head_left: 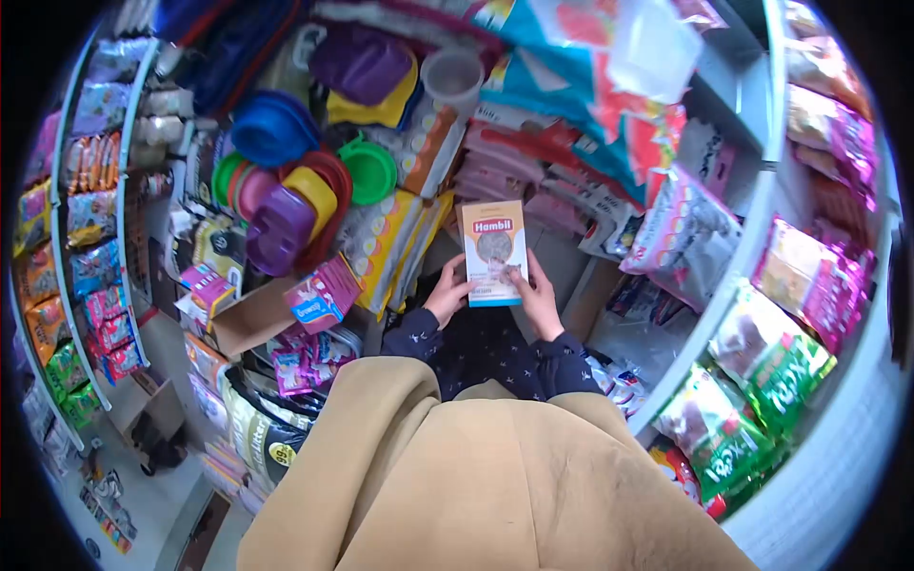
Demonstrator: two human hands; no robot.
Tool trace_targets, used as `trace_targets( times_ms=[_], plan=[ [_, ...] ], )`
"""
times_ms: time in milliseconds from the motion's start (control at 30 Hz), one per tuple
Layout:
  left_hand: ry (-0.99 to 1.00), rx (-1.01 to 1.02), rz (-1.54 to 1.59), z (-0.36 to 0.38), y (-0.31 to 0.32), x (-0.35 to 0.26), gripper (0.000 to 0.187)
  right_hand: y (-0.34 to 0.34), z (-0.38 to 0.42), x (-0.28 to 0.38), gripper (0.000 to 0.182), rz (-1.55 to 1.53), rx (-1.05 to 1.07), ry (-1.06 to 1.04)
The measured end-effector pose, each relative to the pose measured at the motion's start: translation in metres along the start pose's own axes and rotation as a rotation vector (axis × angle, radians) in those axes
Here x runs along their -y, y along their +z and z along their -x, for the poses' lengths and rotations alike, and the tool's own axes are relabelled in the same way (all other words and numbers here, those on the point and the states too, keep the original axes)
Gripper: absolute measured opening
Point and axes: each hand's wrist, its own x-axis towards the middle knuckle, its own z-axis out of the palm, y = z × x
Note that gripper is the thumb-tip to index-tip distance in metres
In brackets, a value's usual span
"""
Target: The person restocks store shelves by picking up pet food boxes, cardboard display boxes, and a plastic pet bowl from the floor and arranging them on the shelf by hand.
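In the head view, we hold a slim cardboard box, white and tan with a blue lower edge and "Hambil" on its front [494, 249], in front of our body, its printed face turned up towards us. Our left hand [447, 293] grips its lower left side, and our right hand [539, 297] closes on the lower right side, the thumb lying over the front. So the grip is closed on the box from both sides, near its bottom end; the fingers behind it are hidden. We judge the step in hand to be a steady two-handed hold with the label in view. Any move from this hold calls for even, light pressure so the thin card does not buckle, and for the right thumb to lift wherever the print beneath it must be read. Beyond the box lie pink packs [495, 167], and to its left are yellow-and-white packs [381, 249]. Further left we see a green plastic bowl [368, 171], blue plastic bowls [274, 128] and a purple plastic double bowl [279, 226], with a pink-and-blue box [322, 293] nearer us, beside a brown cardboard carton [249, 322]. On our right, green bags [776, 381] line a pale metal shelf [757, 205].
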Motion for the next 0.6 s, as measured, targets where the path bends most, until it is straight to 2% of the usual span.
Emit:
trace_targets(
  times_ms=[133, 267, 333, 400, 500, 600],
  plan=[
    [0.158, 0.23, -0.084, 0.054, 0.027, -0.05, 0.065, -0.004, 0.046, 0.087, 0.057, -0.106, -0.01, -0.102],
    [0.4, 0.335, -0.283, 0.113, 0.068, -0.114, 0.066, -0.006, 0.089, 0.18, 0.058, -0.216, 0.018, -0.231],
    [0.478, 0.42, -0.264, 0.14, 0.087, -0.14, 0.069, -0.008, 0.117, 0.219, 0.058, -0.247, 0.036, -0.297],
    [0.531, 0.502, -0.271, 0.167, 0.103, -0.158, 0.07, -0.009, 0.148, 0.249, 0.059, -0.255, 0.025, -0.393],
    [0.483, 0.718, -0.166, 0.211, 0.127, -0.183, 0.075, -0.008, 0.194, 0.29, 0.061, -0.247, 0.012, -0.524],
    [0.493, 0.844, -0.213, 0.257, 0.145, -0.196, 0.077, 0.0, 0.253, 0.309, 0.063, -0.185, -0.056, -0.666]
  ],
)
